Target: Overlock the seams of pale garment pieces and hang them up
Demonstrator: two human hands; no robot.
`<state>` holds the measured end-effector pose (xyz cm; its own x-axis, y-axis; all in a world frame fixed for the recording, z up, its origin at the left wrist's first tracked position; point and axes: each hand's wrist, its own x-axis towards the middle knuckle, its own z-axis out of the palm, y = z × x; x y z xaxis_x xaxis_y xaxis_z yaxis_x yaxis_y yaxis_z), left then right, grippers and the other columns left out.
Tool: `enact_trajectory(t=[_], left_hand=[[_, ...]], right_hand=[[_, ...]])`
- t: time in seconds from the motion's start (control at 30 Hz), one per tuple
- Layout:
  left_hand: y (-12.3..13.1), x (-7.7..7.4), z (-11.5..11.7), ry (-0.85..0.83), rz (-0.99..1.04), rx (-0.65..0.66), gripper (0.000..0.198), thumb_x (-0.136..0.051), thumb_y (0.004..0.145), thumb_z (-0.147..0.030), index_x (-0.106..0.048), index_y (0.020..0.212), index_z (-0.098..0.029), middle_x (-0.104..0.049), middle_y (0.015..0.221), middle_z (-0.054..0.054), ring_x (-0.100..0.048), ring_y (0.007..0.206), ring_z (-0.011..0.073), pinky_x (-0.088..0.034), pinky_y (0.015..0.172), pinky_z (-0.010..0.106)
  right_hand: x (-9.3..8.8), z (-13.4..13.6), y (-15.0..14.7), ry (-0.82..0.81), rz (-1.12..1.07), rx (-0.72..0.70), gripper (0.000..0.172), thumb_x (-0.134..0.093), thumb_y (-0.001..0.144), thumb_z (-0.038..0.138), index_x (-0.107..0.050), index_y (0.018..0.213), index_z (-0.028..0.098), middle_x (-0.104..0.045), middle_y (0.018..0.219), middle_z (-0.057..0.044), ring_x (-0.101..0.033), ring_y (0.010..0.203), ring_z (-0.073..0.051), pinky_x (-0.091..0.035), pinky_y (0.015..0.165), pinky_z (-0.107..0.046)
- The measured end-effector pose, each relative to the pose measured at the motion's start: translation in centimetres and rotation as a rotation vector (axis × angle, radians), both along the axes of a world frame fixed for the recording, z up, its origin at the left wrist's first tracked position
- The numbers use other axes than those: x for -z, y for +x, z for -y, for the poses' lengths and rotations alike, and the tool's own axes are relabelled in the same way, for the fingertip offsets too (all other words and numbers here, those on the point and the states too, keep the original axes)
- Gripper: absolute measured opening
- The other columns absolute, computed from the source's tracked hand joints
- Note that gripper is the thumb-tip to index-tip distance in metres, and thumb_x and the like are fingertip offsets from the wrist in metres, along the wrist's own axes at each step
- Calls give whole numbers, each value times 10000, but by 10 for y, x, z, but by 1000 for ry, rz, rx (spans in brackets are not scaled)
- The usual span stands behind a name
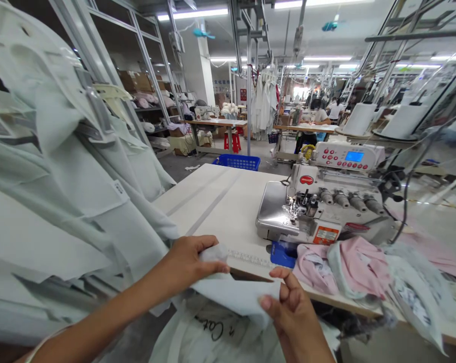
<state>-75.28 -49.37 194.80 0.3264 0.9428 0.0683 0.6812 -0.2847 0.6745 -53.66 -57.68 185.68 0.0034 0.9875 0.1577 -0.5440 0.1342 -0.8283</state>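
Note:
My left hand (192,262) is closed, with thumb and fingers pinching a bunched edge of pale fabric. Thumb and fingers of my right hand (292,307) grip the other end of the same pale fabric piece (237,295), so it is stretched between both hands at the table's front edge. Below it, near my lap, lies pale cloth with dark lettering (215,330), partly covered by the fabric and my right hand. Just beyond my hands, a measuring tape strip (250,258) runs along the white tabletop (209,201).
An overlock sewing machine (326,196) stands on the table at right, with pink and pale garments (349,264) beside it. Pale garments (95,201) hang from clamps at left. Behind the table is a blue basket (238,162). Thread cones (358,119) stand at back right.

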Motion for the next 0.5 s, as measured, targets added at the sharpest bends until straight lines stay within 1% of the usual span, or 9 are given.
enact_trajectory(t=[0.07,0.13,0.2,0.23,0.3,0.33,0.4,0.43,0.5], left_hand=[[0,0,2,25,-30,15,332,-691,790,-479,-601,695,-174,-539,670,-34,-483,668,143,-300,596,228],[4,-5,4,93,-16,12,398,-549,900,-490,-548,654,-177,-466,615,-37,-430,618,129,-279,581,237],[9,-13,8,158,-9,36,453,-464,954,-490,-532,633,-177,-433,588,-34,-401,594,123,-276,578,243],[12,-17,11,169,-2,70,444,-471,956,-480,-566,646,-176,-478,609,-27,-430,611,124,-298,593,241],[16,-26,16,123,63,142,364,-530,934,-444,-670,725,-181,-623,725,2,-537,707,144,-366,658,233],[17,-29,19,73,119,161,317,-562,916,-430,-709,776,-186,-676,793,16,-580,765,161,-396,694,233],[17,-35,24,-51,231,155,277,-597,887,-423,-742,856,-190,-718,846,29,-616,808,183,-429,704,236],[17,-36,27,-99,268,140,283,-601,880,-431,-744,871,-186,-719,831,30,-616,788,183,-431,680,235],[17,-39,31,-140,286,114,312,-597,876,-454,-742,889,-178,-712,814,30,-604,748,176,-425,637,231]], right_hand=[[1,1,-7,16,39,-36,290,-796,847,417,-586,998,287,-744,844,12,-702,697,-197,-556,678,-307],[-3,3,-20,260,252,-53,120,-658,971,394,-659,949,276,-764,799,20,-704,617,-162,-544,587,-238],[-13,3,-33,632,502,-96,202,-561,1028,383,-726,964,284,-779,790,32,-714,610,-142,-537,547,-193],[-21,1,-38,778,570,-127,205,-561,1025,374,-746,997,290,-789,817,32,-728,653,-147,-554,581,-194],[-37,-7,-41,881,639,-36,215,-550,1016,277,-753,1084,254,-795,950,-24,-744,813,-186,-575,728,-247],[-45,-12,-40,827,639,69,213,-557,997,228,-756,1074,234,-788,967,-43,-735,849,-197,-566,764,-263],[-57,-22,-37,604,593,269,157,-595,960,185,-749,954,214,-755,855,-30,-698,761,-175,-535,690,-240],[-60,-26,-35,476,546,309,114,-633,941,200,-727,878,215,-713,768,0,-656,680,-151,-501,618,-216],[-61,-31,-32,312,448,263,121,-695,906,253,-672,796,208,-627,671,38,-562,590,-122,-422,527,-196]])
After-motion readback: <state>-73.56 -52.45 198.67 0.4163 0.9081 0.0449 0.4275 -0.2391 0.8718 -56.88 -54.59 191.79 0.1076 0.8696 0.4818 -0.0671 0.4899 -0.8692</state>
